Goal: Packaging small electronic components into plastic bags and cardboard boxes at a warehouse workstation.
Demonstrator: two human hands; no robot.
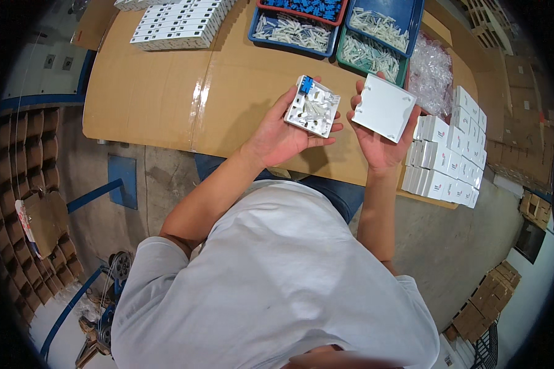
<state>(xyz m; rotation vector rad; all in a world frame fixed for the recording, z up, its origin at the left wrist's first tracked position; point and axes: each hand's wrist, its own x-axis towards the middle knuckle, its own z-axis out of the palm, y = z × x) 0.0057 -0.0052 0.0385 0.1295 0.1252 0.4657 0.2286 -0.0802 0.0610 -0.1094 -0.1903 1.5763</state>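
Left hand (283,132) grips open white box (313,106); right hand (378,144) grips square white cover (385,107).

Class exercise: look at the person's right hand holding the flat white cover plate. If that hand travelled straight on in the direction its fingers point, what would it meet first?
The right hand points up-table, holding the white cover plate. Straight ahead, it would probably first meet the green tray of white parts, though height above the table is unclear.

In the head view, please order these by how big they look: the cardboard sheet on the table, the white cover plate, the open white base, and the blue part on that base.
1. cardboard sheet
2. white cover plate, in the right hand
3. open white base, in the left hand; only slightly smaller, and tilted, so unsure
4. blue part
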